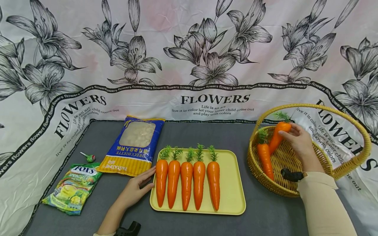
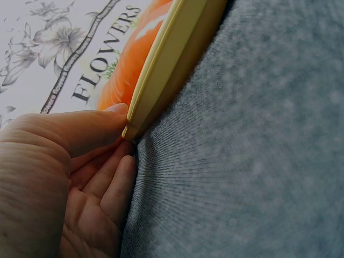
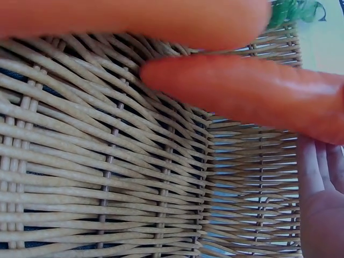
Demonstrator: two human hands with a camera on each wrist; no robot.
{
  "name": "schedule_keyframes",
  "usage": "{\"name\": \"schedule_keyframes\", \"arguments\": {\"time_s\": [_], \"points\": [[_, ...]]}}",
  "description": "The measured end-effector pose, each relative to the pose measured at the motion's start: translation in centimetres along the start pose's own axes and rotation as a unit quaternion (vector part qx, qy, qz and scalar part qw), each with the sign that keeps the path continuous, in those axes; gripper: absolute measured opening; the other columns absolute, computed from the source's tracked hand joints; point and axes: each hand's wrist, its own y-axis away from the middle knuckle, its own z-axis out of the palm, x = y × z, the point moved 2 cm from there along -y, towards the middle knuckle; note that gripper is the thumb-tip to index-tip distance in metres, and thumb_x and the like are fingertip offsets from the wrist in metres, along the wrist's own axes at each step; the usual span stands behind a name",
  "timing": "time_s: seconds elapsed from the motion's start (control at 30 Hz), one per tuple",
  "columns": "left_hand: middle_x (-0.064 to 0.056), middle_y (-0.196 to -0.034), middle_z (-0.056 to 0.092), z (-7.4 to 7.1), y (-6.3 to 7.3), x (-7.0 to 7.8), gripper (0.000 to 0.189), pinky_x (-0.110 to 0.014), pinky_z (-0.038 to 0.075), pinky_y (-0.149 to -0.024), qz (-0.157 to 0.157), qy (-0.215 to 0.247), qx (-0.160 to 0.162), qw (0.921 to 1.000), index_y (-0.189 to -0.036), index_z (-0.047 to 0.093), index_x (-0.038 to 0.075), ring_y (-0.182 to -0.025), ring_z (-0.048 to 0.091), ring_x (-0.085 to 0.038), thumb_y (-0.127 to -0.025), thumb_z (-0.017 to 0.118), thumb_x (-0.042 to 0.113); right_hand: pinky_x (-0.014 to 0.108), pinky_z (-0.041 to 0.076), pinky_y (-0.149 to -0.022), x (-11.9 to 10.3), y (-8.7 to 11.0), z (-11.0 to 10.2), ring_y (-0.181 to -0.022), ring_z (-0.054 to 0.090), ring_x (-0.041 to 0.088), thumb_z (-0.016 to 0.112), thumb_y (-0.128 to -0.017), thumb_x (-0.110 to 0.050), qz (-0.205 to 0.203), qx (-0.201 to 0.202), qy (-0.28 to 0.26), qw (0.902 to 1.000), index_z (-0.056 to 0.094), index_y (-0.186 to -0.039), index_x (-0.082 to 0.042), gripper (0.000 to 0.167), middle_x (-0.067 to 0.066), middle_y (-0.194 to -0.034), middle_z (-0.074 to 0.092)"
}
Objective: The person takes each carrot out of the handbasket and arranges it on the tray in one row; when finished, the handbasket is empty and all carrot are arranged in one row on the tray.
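In the head view my right hand (image 1: 300, 141) grips a toy carrot (image 1: 276, 139) near its leafy top, inside the wicker basket (image 1: 317, 154). A second carrot (image 1: 265, 159) leans on the basket's left wall. The right wrist view shows the held carrot (image 3: 242, 94) slanting tip down, with fingers (image 3: 317, 172) behind its thick end. My left hand (image 1: 134, 191) rests at the left edge of a yellow tray (image 1: 231, 183), fingers fairly straight. Its thumb (image 2: 99, 126) touches the rim in the left wrist view. Several carrots (image 1: 186, 185) lie side by side on the tray, leaves away from me.
Left of the tray lie a blue and yellow pasta bag (image 1: 136, 144), a green candy bag (image 1: 73, 190) and a wrapped lollipop (image 1: 90, 158). The basket's tall handle (image 1: 313, 106) arches over the right forearm. A flowered cloth (image 1: 206, 72) covers the back.
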Motion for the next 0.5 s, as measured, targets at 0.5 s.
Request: {"name": "schedule_keyframes", "arguments": {"time_s": [0.5], "points": [[-0.007, -0.148, 0.042, -0.05, 0.03, 0.04, 0.053, -0.015, 0.041, -0.1, -0.002, -0.005, -0.003, 1.0, -0.141, 0.047, 0.009, -0.134, 0.039, -0.017, -0.092, 0.062, 0.023, 0.002, 0.045, -0.069, -0.99, 0.3, -0.23, -0.087, 0.052, -0.011, 0.07, -0.087, -0.018, -0.011, 0.052, -0.008, 0.9985, 0.033, -0.148, -0.006, 0.073, -0.024, -0.097, 0.055]]}}
